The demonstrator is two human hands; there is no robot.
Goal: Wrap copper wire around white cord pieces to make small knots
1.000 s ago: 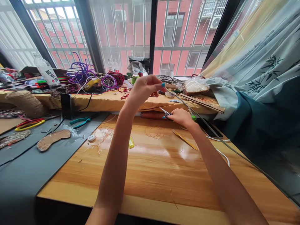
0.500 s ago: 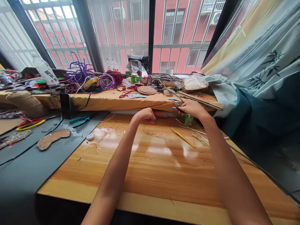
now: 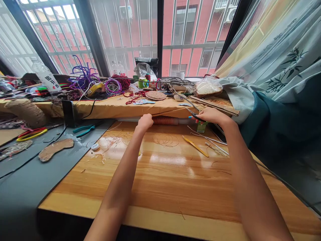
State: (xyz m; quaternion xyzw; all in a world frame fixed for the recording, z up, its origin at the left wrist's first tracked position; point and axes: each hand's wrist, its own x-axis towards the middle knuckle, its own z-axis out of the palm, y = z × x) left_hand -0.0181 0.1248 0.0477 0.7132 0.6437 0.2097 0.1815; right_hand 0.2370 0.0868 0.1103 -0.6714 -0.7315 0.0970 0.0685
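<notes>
My left hand (image 3: 145, 122) is closed in a fist at the back of the wooden table, just left of a roll wound with reddish-brown thread (image 3: 165, 121). Its fingers face away from me, so what they hold is hidden. Dark-handled scissors (image 3: 197, 117) are in my right hand (image 3: 213, 115), blades pointing up and left by the shelf's front edge. Below that hand stands a small green box (image 3: 201, 127). A yellow pointed tool (image 3: 195, 146) lies on the table, near loops of thin brown thread (image 3: 166, 140).
Above the table's back runs a cloth-covered shelf (image 3: 112, 108) with purple cords (image 3: 84, 75), a plastic bottle (image 3: 48, 78) and a round woven disc (image 3: 155, 96). Teal pliers (image 3: 84, 130) and a curved cardboard piece (image 3: 56, 149) lie left. A curtain (image 3: 281, 73) hangs right.
My left hand has moved left, away from the middle of the thread roll, and its fingers have turned out of sight. My right hand with the scissors has shifted slightly right.
</notes>
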